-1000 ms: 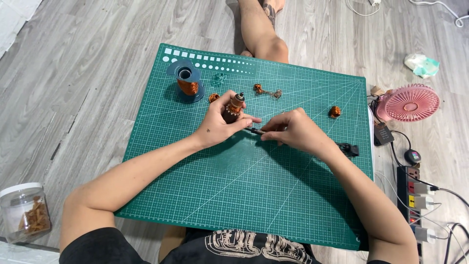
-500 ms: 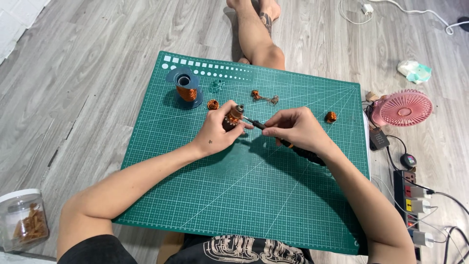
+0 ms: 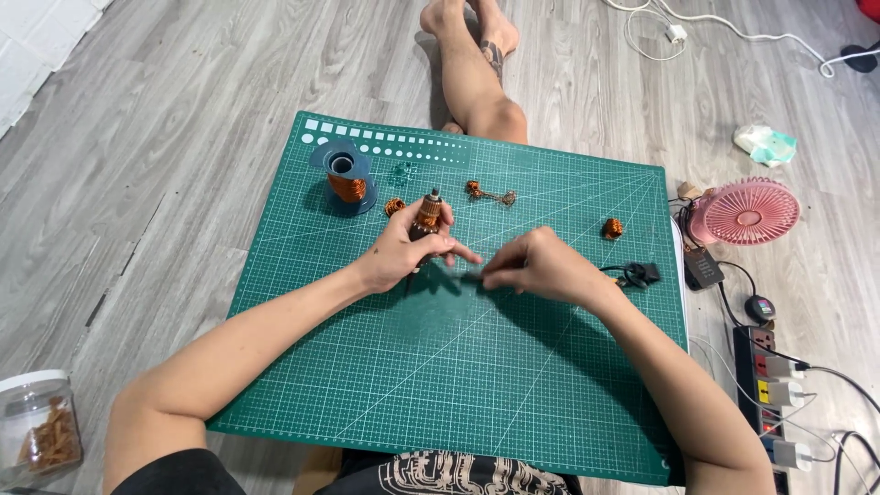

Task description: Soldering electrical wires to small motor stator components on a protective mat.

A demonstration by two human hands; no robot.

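- Grey wood-plank floor [image 3: 183, 137] carries a green cutting mat [image 3: 440, 367], and the person sits at its near edge with both forearms over it
- a small motor armature [image 3: 426, 216] wound with copper wire stands roughly upright over the far middle of the mat, held in the left hand [image 3: 403, 252]
- the left hand's fingers are curled around the armature's lower part, with the forefinger stretched out to the right
- the right hand [image 3: 541, 266] is just right of the left, fingertips pressed together in a pinch that points at the armature; what it pinches is too small to tell
- far left of the hands, a blue spool of copper wire [image 3: 346, 180] stands on the mat, with a small copper coil [image 3: 394, 206] beside it
- far of the hands lies a thin shaft with copper windings [image 3: 490, 193]
- another small copper part [image 3: 612, 228] sits to the right, and a black clip-like piece [image 3: 637, 272] lies near the right wrist
- off the mat on the right stand a pink fan [image 3: 747, 211] and a power strip [image 3: 775, 394]
- a clear jar [image 3: 37, 431] sits at the near left on the floor
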